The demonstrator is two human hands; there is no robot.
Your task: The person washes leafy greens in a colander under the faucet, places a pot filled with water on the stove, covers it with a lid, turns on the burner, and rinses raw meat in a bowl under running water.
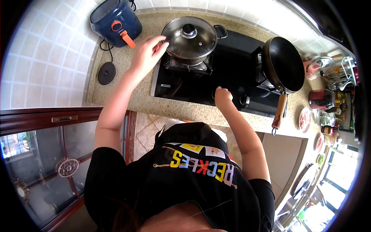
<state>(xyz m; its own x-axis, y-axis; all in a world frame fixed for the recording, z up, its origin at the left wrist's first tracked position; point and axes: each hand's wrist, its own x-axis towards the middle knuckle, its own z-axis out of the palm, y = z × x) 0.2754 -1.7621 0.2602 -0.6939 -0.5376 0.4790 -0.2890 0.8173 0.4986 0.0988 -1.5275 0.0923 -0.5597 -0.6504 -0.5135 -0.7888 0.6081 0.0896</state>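
Note:
A steel pot (195, 54) with a glass lid (177, 42) stands on the left burner of a black gas stove (232, 62). Beside the pot's left rim is my left hand (148, 53), its thumb and fingers apart and nothing between them; whether a fingertip touches the pot I cannot tell. My right hand (223, 96) is closed at the stove's front edge, over the left control knob, which it mostly hides. Farther right, the other knob (245, 101) is uncovered. A black frying pan (285, 63) with a wooden handle rests on the right burner.
A blue air fryer (116, 25) with an orange handle stands at the back left, near a dark round disc (106, 73) on the counter (135, 94). Right of the stove are a plate of food (304, 119), a glass jar (325, 118) and bottles. A glazed door (42, 154) stands left.

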